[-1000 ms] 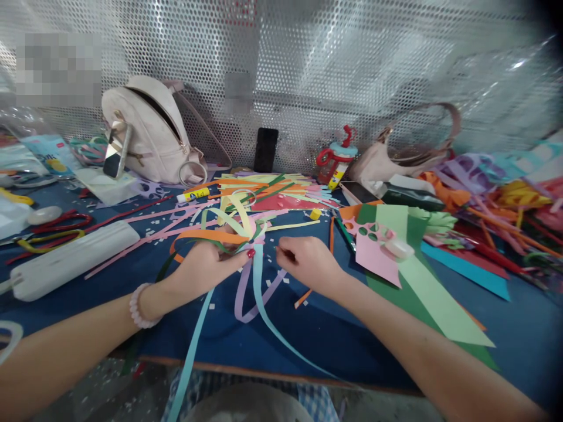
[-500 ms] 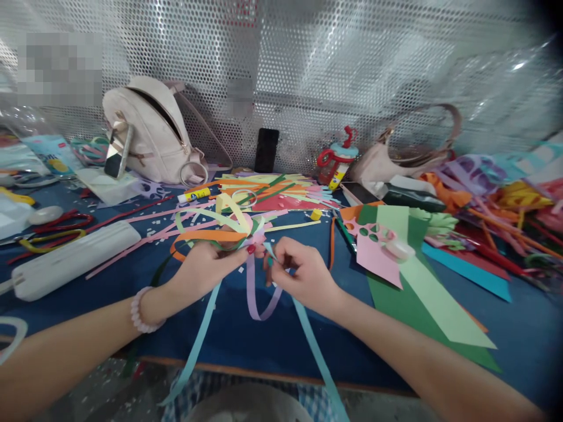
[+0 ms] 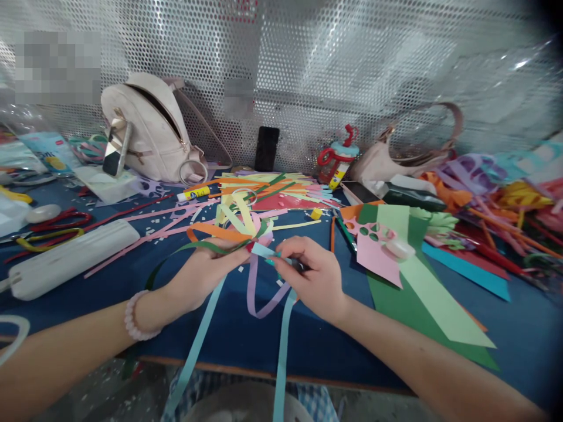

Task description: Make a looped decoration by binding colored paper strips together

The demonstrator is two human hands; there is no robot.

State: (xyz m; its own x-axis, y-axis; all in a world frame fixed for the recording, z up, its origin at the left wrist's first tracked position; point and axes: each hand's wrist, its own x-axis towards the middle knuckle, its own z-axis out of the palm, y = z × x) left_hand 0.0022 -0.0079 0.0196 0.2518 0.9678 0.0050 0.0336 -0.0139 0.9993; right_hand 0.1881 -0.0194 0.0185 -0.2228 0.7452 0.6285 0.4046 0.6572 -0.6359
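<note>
My left hand [image 3: 206, 269], a beaded bracelet on its wrist, is closed on a bundle of coloured paper strips [image 3: 240, 225] above the blue table. Orange [image 3: 215, 231], dark green, yellow and pale green strips loop out over its fingers. Between finger and thumb my right hand [image 3: 313, 275] pinches a light blue paper strip [image 3: 263, 250], whose end reaches the left thumb. Light blue lengths hang past the table's front edge, one [image 3: 285, 340] below the right hand. A purple strip [image 3: 253, 287] droops in a loop between both hands. The fingers partly hide where the strips meet.
Behind the hands lies a pile of cut strips [image 3: 281, 183], with a glue stick [image 3: 193, 194] to its left. A white power strip [image 3: 74, 258] and scissors [image 3: 53, 239] are at left. Green paper sheets [image 3: 422, 281] cover part of the right side. A phone [image 3: 267, 149] leans against the back.
The light blue strip's end now stretches flat between both hands, and its hanging length has swung left. The orange loops have shifted, and the dark green strip now shows over my left hand.
</note>
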